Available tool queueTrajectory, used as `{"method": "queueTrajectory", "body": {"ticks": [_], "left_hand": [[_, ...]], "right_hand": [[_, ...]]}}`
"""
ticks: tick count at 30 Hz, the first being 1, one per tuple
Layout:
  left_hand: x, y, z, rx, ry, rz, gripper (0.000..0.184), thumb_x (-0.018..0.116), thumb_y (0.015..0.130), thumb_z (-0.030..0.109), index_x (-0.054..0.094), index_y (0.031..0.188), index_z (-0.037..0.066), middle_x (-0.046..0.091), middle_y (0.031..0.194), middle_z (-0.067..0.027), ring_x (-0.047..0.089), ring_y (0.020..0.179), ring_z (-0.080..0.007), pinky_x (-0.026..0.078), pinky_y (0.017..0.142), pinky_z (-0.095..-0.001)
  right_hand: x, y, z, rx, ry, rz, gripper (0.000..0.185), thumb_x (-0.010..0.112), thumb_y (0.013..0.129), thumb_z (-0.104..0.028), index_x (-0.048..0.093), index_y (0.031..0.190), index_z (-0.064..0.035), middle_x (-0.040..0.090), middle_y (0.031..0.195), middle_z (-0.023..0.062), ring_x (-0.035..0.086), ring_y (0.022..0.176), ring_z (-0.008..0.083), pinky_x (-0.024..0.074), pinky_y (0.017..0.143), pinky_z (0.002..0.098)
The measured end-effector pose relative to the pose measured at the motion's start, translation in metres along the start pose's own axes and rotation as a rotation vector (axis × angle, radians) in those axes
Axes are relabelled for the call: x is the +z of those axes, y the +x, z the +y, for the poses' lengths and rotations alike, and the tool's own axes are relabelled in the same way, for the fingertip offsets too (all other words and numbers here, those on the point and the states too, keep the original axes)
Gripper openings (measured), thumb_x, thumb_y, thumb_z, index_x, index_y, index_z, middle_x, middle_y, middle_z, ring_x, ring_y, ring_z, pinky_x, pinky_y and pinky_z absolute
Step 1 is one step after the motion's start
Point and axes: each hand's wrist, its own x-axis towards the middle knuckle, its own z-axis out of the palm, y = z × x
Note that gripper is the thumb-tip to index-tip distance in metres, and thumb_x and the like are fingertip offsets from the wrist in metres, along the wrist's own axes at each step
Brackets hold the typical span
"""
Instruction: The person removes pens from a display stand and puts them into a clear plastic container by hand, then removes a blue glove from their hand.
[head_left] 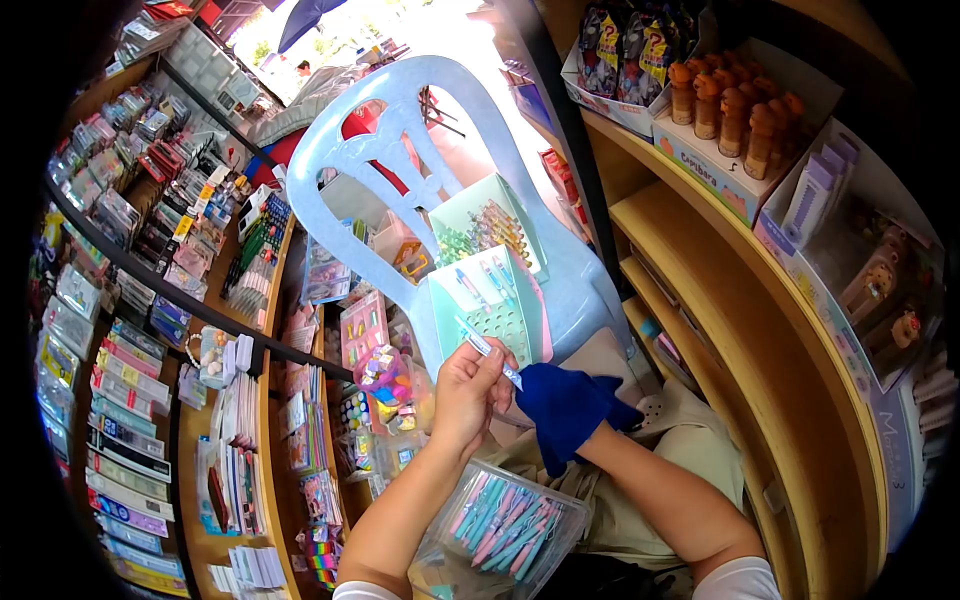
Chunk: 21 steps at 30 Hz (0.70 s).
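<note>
My left hand (pixel 472 392) is closed round a slim white and light-blue pen (pixel 480 343), which points up and to the left. A dark blue cloth (pixel 568 408) covers the fingers of my right hand (pixel 600 446) and touches the pen's lower end. That hand looks closed on the cloth, though its fingers are hidden. Below my hands, a clear plastic box (pixel 575 517) holds many pink and teal pens (pixel 507 522). Ahead on the chair stands a mint-green box (pixel 450 303) with a few pens in its top and, behind it, another mint box (pixel 520 203) full of colourful pens.
A light-blue plastic chair (pixel 325 170) stands before me. Curved wooden shelves (pixel 720 290) rise close on the right, with boxed toys (pixel 735 105) on top. Packed stationery racks (pixel 130 420) line the left. A tub of colourful items (pixel 383 372) sits beside the chair.
</note>
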Motion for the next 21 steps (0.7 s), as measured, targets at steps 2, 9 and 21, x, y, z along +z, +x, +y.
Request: {"method": "queueTrajectory", "body": {"ticks": [2, 9, 21], "left_hand": [[0.000, 0.000, 0.000, 0.004, -0.025, -0.020, 0.012, 0.048, 0.087, 0.016, 0.050, 0.086, 0.004, 0.054, 0.074, -0.0042, 0.045, 0.045, -0.0059, 0.034, 0.037, -0.0173], [0.001, -0.003, 0.004, 0.019, -0.055, -0.039, 0.013, 0.047, 0.087, 0.017, 0.049, 0.086, 0.004, 0.054, 0.075, -0.0045, 0.043, 0.044, -0.0055, 0.034, 0.037, -0.0171], [-0.001, -0.002, 0.004, 0.037, -0.069, -0.033, 0.012, 0.047, 0.088, 0.014, 0.050, 0.088, 0.003, 0.054, 0.074, -0.0044, 0.044, 0.046, -0.0059, 0.035, 0.039, -0.0176]], "right_hand": [[-0.004, 0.005, -0.003, 0.099, 0.095, -0.036, 0.006, 0.048, 0.075, -0.009, 0.049, 0.072, -0.0042, 0.051, 0.068, 0.0137, 0.052, 0.063, 0.0292, 0.0399, 0.055, 0.0355], [-0.009, 0.003, 0.006, 0.275, 0.167, -0.149, 0.010, 0.046, 0.077, -0.014, 0.049, 0.071, -0.0059, 0.050, 0.067, 0.0132, 0.052, 0.063, 0.0290, 0.0402, 0.055, 0.0355], [0.016, -0.008, 0.004, 0.007, 0.158, 0.039, 0.006, 0.049, 0.075, -0.009, 0.049, 0.071, -0.0035, 0.050, 0.066, 0.0121, 0.053, 0.062, 0.0262, 0.0399, 0.054, 0.0339]]}}
